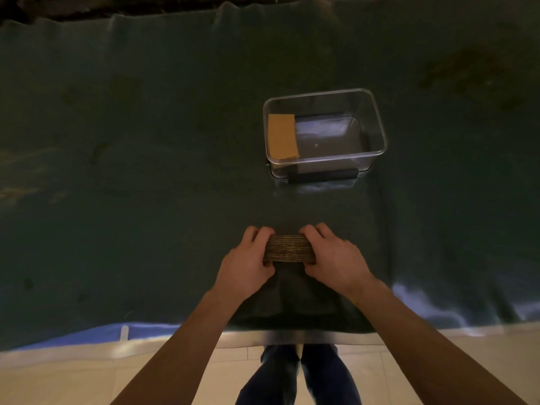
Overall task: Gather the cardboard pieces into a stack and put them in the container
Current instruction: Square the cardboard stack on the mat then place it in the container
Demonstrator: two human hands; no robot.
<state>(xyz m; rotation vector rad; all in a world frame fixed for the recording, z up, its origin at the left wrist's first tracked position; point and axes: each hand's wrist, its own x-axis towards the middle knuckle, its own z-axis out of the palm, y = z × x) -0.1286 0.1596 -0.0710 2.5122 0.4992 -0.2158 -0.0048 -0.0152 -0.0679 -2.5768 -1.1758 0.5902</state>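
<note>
Both hands closed on cardboard stack [289, 249], left hand [245, 264], right hand [336, 258]

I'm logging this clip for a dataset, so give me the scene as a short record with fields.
surface: dark green cloth
stack: cardboard stack, on the cloth near the front edge
left hand: left hand, gripping the stack's left end
right hand: right hand, gripping its right end
container: clear container, open, beyond the stack
inside: one cardboard piece against its left wall
</note>
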